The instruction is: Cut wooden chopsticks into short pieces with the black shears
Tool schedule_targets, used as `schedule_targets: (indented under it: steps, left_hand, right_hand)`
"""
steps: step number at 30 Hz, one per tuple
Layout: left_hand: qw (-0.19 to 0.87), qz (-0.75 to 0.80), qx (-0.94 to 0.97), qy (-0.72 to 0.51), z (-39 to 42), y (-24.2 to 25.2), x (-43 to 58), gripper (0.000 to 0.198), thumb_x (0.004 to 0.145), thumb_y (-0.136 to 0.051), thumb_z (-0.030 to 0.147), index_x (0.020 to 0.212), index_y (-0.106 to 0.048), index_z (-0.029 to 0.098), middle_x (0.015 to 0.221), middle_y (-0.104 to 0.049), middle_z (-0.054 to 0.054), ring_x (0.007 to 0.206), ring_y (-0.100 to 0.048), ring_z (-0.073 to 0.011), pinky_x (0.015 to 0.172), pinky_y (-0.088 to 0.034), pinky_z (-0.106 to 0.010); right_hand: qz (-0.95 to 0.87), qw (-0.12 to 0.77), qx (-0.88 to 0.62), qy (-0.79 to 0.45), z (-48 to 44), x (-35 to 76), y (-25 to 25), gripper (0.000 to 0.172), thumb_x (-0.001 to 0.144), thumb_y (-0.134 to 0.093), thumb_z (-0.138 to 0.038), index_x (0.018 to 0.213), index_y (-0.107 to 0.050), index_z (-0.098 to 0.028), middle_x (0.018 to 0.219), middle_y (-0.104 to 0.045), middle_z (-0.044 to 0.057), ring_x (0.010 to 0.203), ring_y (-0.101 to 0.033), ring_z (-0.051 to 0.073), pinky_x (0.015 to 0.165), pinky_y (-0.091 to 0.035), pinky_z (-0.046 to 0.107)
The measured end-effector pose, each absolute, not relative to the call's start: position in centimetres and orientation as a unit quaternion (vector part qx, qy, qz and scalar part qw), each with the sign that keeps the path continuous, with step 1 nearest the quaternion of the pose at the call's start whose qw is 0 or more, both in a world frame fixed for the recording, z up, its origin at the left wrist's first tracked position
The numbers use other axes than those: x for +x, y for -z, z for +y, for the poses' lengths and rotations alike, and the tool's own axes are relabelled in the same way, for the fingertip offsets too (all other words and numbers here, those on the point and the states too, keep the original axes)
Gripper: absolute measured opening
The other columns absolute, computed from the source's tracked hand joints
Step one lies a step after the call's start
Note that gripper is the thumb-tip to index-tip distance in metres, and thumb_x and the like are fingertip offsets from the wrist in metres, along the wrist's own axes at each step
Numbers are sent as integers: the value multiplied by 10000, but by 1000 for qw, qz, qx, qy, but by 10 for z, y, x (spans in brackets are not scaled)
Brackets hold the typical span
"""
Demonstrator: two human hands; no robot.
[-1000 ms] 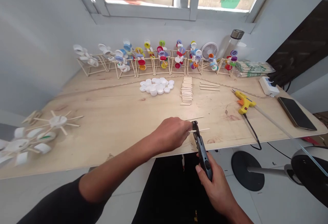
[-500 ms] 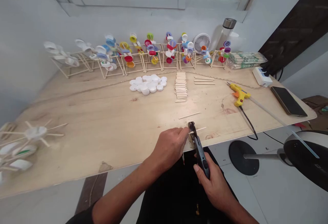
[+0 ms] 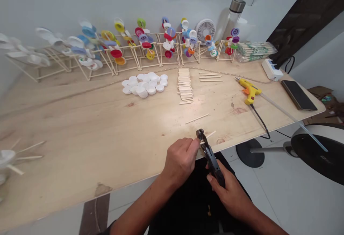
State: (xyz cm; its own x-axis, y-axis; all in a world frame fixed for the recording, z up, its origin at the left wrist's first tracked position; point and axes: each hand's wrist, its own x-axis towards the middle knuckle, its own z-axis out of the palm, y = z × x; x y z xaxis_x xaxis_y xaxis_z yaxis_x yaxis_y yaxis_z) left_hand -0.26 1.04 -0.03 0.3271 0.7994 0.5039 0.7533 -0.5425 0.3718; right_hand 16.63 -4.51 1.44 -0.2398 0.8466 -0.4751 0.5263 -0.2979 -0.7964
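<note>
My left hand [image 3: 181,159] pinches a thin wooden stick [image 3: 209,135] at the near edge of the wooden table [image 3: 80,127]. My right hand [image 3: 228,192] is wrapped round the handles of black cutting pliers [image 3: 208,154], whose jaws sit across that stick right beside my left fingertips. A second loose stick [image 3: 197,118] lies on the table just beyond.
Further back lie a heap of white bottle caps [image 3: 143,84], a stack of cut sticks [image 3: 184,90] and several stick-and-cap models [image 3: 150,46] along the wall. A yellow glue gun [image 3: 249,90], a phone [image 3: 298,94] and a power strip [image 3: 271,69] are at right; a fan base [image 3: 319,152] stands on the floor.
The camera has tilted down and turned right, so the window has left the frame. Both hands stay together on the stick and pliers near the table's edge.
</note>
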Motion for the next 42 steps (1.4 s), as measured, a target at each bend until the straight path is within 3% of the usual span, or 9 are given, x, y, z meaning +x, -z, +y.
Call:
schedule_targets:
  steps: [11, 20, 35, 42]
  left_hand:
    - [73, 481, 803, -344, 13, 1, -6, 191, 842, -391, 80, 766, -554, 147, 550, -459, 5, 514, -385, -124, 492, -327, -241]
    - [105, 469, 802, -354, 17, -2, -9, 189, 841, -393, 52, 769, -541, 147, 558, -470, 4, 518, -383, -122, 497, -323, -246]
    - [134, 484, 780, -374, 15, -3, -11, 157, 841, -400, 103, 820, -549, 147, 634, -521, -19, 551, -445, -132, 501, -365, -248]
    - [278, 526, 667, -449, 5, -19, -14, 173, 868, -442, 181, 760, -575, 160, 702, -553, -23, 655, -521, -128, 608, -418, -254]
  right_hand:
    - [-550, 123, -634, -529, -42, 159, -15, 43, 820, -432, -210, 805, -472, -204, 662, -452, -35, 607, -430, 127, 582, -365, 241]
    - [-564, 133, -632, -515, -41, 155, -9, 186, 839, -445, -314, 695, -400, -205, 618, -412, -34, 572, -393, 122, 520, -340, 231]
    - [-588, 186, -634, -466, -38, 141, 6, 226, 846, -432, -312, 653, -421, -195, 567, -419, -28, 527, -390, 115, 491, -328, 237]
    - [-551, 227, -602, -531, -44, 140, 0, 103, 813, -477, -268, 754, -480, -185, 577, -407, -56, 512, -397, 99, 500, -348, 221]
